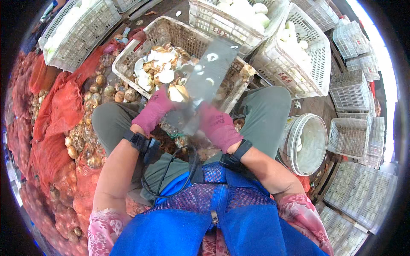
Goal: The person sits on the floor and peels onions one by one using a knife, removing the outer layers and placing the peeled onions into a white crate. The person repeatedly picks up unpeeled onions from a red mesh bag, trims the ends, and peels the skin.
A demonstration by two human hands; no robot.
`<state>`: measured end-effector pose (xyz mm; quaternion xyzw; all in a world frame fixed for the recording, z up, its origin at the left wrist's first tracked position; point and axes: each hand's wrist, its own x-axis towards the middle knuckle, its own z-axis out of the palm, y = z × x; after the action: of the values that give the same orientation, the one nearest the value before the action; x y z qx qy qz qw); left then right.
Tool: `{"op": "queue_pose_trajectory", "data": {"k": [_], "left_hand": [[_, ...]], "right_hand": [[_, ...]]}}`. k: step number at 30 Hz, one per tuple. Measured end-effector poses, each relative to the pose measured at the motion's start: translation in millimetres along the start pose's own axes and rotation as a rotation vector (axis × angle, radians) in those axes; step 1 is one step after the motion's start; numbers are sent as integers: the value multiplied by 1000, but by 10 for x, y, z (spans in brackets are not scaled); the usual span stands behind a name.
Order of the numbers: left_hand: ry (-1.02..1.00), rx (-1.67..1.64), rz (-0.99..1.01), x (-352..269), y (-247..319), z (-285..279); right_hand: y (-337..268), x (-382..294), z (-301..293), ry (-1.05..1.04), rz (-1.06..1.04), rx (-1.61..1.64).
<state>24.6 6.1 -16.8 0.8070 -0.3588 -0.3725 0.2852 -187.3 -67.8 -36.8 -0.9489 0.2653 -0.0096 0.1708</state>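
Observation:
My left hand (157, 108), in a pink knit glove, grips a partly peeled onion (177, 93) at the near edge of a dirty plastic crate. A grey board (211, 68) slants across that crate (128, 75), with a few white onion pieces (212, 57) on it. My right hand (219, 126), gloved alike, is over the board's near end with its fingers curled. Motion blur hides whether anything is in it. Onion skins and white trimmings (163, 65) are heaped in the crate left of the board.
Crates of peeled white onions stand ahead (240, 22), ahead right (298, 54) and far left (83, 35). Red mesh sacks (61, 108) and loose unpeeled onions (110, 90) lie to my left. A white bucket (309, 144) is beside my right knee, with stacked crates (349, 92) beyond.

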Motion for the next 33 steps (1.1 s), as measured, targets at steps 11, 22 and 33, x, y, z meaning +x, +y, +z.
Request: {"op": "queue_pose_trajectory", "data": {"k": [11, 22, 33], "left_hand": [[7, -45, 8, 98, -216, 78], [-106, -502, 205, 8, 103, 121], [98, 6, 228, 62, -46, 161]], "right_hand": [[222, 114, 246, 51, -113, 11], [282, -164, -340, -61, 227, 448], [177, -190, -325, -138, 310, 526]]}}
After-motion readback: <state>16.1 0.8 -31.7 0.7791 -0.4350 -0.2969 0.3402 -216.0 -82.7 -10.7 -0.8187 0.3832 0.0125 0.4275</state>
